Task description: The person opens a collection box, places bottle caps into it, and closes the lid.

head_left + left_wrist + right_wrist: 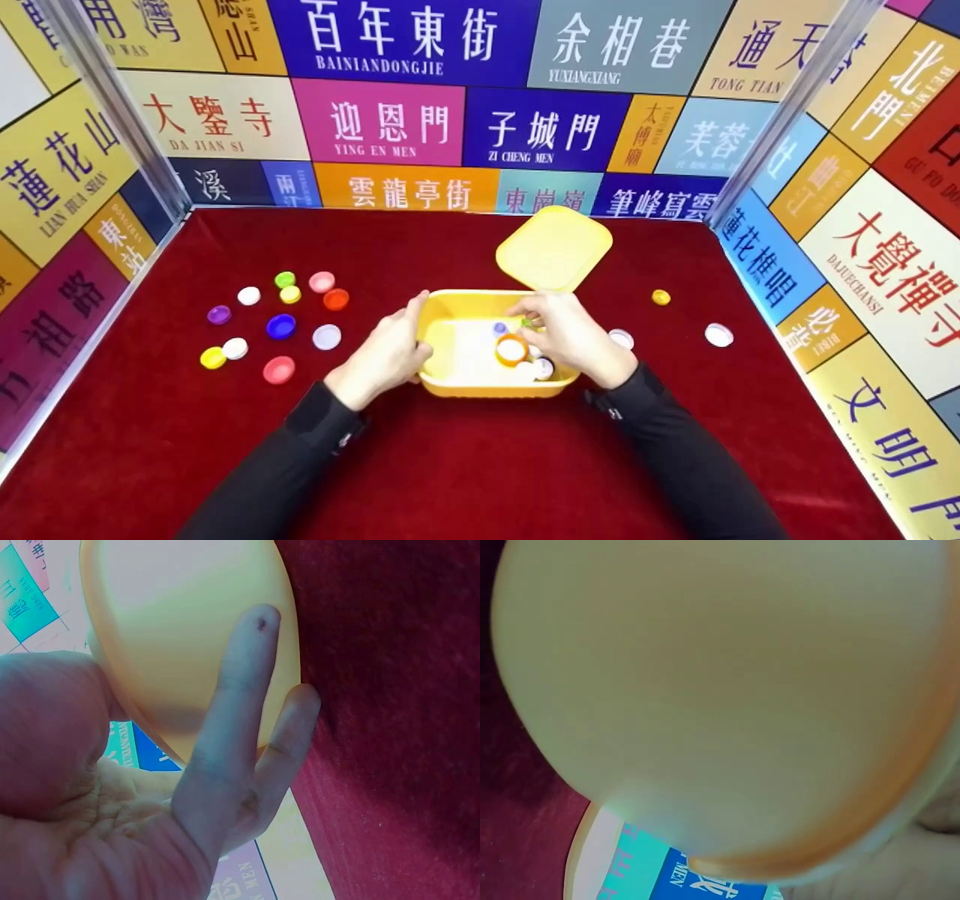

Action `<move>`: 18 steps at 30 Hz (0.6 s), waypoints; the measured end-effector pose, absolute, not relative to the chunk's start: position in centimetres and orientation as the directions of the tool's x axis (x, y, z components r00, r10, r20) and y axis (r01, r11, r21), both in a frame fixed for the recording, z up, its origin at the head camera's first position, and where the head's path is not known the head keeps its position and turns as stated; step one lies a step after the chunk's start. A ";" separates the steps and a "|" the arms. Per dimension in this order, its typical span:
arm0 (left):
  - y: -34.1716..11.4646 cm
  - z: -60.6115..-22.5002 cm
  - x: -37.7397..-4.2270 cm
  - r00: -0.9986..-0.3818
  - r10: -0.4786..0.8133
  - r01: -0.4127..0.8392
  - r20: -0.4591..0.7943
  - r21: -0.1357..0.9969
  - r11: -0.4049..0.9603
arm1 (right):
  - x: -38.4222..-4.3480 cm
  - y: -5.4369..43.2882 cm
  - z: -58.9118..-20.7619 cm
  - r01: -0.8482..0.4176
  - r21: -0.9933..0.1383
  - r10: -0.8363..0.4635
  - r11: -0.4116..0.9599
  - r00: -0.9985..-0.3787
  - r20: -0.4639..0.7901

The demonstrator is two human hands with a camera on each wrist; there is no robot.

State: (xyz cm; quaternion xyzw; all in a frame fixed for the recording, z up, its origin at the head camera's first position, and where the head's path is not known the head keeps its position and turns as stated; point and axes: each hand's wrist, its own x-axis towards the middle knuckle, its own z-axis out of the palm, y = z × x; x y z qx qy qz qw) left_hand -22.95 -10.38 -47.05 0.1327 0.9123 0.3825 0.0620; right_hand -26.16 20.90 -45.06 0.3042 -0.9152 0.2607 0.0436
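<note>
My left hand (pixel 386 349) grips the left end of a yellow plastic box (pixel 495 391), its thumb at the rim. In the left wrist view, fingers (pixel 251 652) lie against the outer wall. My right hand (pixel 564 330) reaches over the right end into the box, with curled fingertips around a small green cap (pixel 527 322). Below these fingers, an orange cap with a white middle (pixel 512 350), a small purple cap (pixel 500 328) and several white caps lie inside. The box wall (pixel 705 690) fills most of the right wrist view, which hides the fingertips.
Behind the box lies its yellow lid (pixel 555 247). Several loose caps of mixed colours, among them a blue cap (pixel 281 326), are spread on the red cloth (pixel 465 465) at the left. A yellow cap (pixel 661 297) and a white cap (pixel 718 334) lie at the right.
</note>
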 end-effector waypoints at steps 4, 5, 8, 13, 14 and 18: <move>-10.3 -47.0 -23.1 -0.959 0.283 0.183 -0.021 0.717 0.673 | -26.0 21.1 -44.8 -0.576 -0.451 -0.527 0.681 -0.814 0.244; -10.3 -47.0 -23.1 -0.959 0.281 0.180 -0.024 0.717 0.674 | -25.9 21.1 -44.8 -0.577 -0.453 -0.527 0.680 -0.814 0.245; -10.3 -47.0 -23.1 -0.958 0.286 0.185 -0.021 0.718 0.671 | -25.9 21.2 -44.7 -0.584 -0.447 -0.527 0.677 -0.809 0.259; -10.3 -46.9 -23.1 -0.956 0.293 0.185 -0.029 0.715 0.674 | -25.6 21.4 -44.6 -0.582 -0.436 -0.515 0.686 -0.812 0.273; -10.3 -46.9 -23.1 -0.956 0.293 0.184 -0.032 0.715 0.675 | -25.6 21.5 -44.5 -0.578 -0.439 -0.510 0.688 -0.815 0.274; -10.2 -47.0 -23.2 -0.955 0.294 0.181 -0.036 0.714 0.676 | -25.5 22.0 -44.2 -0.568 -0.459 -0.490 0.683 -0.822 0.289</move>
